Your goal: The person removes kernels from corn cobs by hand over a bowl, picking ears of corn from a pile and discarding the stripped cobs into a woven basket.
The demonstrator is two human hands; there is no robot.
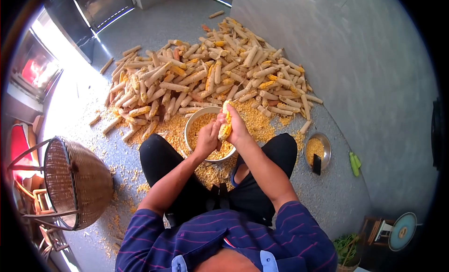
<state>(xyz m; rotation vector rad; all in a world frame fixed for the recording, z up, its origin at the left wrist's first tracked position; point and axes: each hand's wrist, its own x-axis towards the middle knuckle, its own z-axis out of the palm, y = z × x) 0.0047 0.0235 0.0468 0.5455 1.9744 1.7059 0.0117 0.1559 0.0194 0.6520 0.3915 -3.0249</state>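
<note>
At eight o'clock from the large bowl [188, 131], a wicker basket [93, 183] stands on the floor. At twelve o'clock lies a wide heap of corn cobs [187, 78], mostly bare, a few still with yellow rows. Near the middle, the large bowl sits between the knees, with loose kernels [202, 127] inside it and many more around it on the floor. The left hand [206, 139] is curled over this bowl, just beside the half-stripped cob [225, 130]; how tight its grip is, and whether it has hold of something, I cannot tell. The right hand [236, 127] has its grip closed around that cob, which is held tilted above the bowl. The step in hand seems to be rubbing kernels off; the next move probably calls for firm thumb pressure along the remaining yellow row. At three o'clock is a metal bowl [327, 151] of kernels.
</note>
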